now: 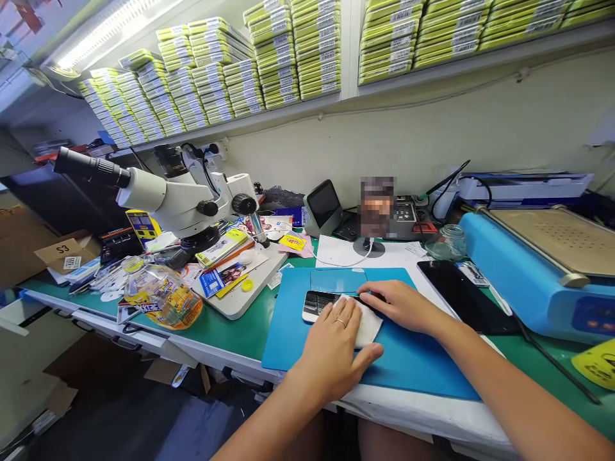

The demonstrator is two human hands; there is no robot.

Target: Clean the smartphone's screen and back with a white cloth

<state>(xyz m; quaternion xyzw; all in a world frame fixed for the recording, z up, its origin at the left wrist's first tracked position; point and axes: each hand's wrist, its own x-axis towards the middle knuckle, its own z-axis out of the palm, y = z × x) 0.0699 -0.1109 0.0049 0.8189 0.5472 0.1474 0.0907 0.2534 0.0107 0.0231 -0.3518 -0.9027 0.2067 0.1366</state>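
A phone (pixel 314 305) lies face up on the blue mat (pixel 408 368), its lit or reflecting screen partly covered. My left hand (pixel 336 346) rests flat over it, pressing a white cloth (pixel 369 328) onto the screen; a ring is on one finger. At the phone's right end, my right hand (pixel 396 304) has its fingertips bent against the edge, beside the cloth. A clear glass sheet (pixel 336 280) lies on the mat just behind the phone.
The microscope (pixel 168 202) and a plastic bottle (pixel 163 298) stand at left. A black tablet (pixel 461 294) lies right of the mat, near a blue machine (pixel 519 275). A round-based stand (pixel 369 248) is behind, with shelved yellow-green packs (pixel 278 57) above.
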